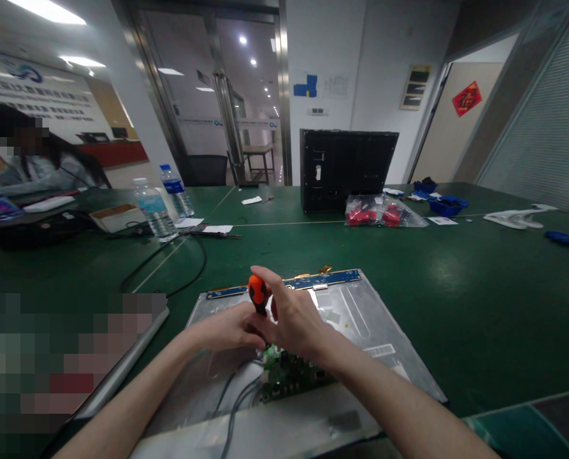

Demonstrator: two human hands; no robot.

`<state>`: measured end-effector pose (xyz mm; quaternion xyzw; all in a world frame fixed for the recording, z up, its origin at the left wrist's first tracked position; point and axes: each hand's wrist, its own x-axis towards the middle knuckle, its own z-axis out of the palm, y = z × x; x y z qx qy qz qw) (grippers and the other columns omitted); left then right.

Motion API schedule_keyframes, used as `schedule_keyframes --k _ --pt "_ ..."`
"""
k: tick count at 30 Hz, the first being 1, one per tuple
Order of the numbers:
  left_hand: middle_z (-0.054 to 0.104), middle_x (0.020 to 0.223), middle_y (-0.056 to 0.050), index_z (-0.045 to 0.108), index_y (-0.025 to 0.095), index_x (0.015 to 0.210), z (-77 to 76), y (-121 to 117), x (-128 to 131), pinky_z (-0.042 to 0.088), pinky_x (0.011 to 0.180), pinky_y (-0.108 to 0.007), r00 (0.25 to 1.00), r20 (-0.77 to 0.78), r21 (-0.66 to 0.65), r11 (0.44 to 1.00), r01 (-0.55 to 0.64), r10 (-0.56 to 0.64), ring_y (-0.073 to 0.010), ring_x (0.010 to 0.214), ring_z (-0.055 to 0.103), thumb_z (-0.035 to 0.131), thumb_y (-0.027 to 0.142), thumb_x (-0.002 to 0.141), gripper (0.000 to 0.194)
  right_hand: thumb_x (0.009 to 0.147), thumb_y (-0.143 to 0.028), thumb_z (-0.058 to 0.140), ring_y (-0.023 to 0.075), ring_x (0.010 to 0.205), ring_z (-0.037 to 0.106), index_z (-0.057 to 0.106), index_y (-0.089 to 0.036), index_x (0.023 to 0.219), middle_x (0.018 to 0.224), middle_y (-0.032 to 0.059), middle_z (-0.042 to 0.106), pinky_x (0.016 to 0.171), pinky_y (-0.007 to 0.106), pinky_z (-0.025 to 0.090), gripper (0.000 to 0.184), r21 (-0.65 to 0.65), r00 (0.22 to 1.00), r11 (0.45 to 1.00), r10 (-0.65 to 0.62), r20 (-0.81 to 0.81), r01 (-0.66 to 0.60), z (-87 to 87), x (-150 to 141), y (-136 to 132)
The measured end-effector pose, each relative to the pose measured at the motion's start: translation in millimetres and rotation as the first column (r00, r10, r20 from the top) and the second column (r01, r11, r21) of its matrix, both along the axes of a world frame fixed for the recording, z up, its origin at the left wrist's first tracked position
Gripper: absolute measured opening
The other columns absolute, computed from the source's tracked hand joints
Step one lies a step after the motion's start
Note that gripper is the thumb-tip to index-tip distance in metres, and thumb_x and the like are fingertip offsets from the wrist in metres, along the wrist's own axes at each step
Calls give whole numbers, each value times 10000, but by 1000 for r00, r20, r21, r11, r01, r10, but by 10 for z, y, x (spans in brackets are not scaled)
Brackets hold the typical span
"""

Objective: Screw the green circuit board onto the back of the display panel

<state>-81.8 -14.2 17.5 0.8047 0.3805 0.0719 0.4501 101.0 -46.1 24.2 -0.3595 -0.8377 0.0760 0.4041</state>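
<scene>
The right hand [297,315] is closed around a screwdriver [257,292] with an orange and black handle. The index finger reaches over the top of the handle, and the other fingers bend around its side. The screwdriver stands nearly upright, handle uppermost; its tip is hidden behind the hands.

The left hand [231,328] lies just beside the lower part of the screwdriver, with its fingers bent inward toward the upper left corner of a green circuit board [296,376]. The fingertips are partly covered; whether they grip anything cannot be told.

The circuit board rests on a flat metal panel [384,328], below the two hands. Dark cables [236,405] run from the left side of the board toward the near edge of the panel. A narrow blue strip [344,278] extends along the far edge of the panel. A barcode label [380,350] is located to the right of the board.

The panel lies on a green surface [470,299]. Beyond it stands a black casing [348,167], with a clear bag [411,220] containing red items just in front. Two water bottles, one with a white cap [154,213] and one with a blue cap [175,191], stand at the far left. A person in a light sleeve [7,178] is seated beyond them.
</scene>
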Motion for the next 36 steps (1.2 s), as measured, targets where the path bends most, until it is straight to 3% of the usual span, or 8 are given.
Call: schedule_keyframes --k 11,19,36 --pt "625 747 30 611 164 809 30 -21 13 448 640 -227 996 26 1 996 -90 90 -172 714 581 646 227 638 185 839 -274 653 120 528 573 243 -227 1409 878 5 694 485 228 347 703 5 998 999 47 -38 -47 -21 -3 3" --pt "609 696 15 637 148 684 74 -45 49 464 632 -240 996 70 -39 998 -53 56 -173 694 590 612 203 660 65 812 -200 559 146 552 593 186 -209 1420 805 -9 674 479 250 343 713 34 999 999 32 -17 -31 4 10 -25" --pt "604 636 28 672 126 705 40 -10 25 412 588 -218 999 26 -13 999 -34 34 -139 620 544 630 208 686 95 851 -216 500 139 556 590 168 -193 1412 867 24 657 463 252 389 653 136 991 990 57 -121 -40 -20 26 -5"
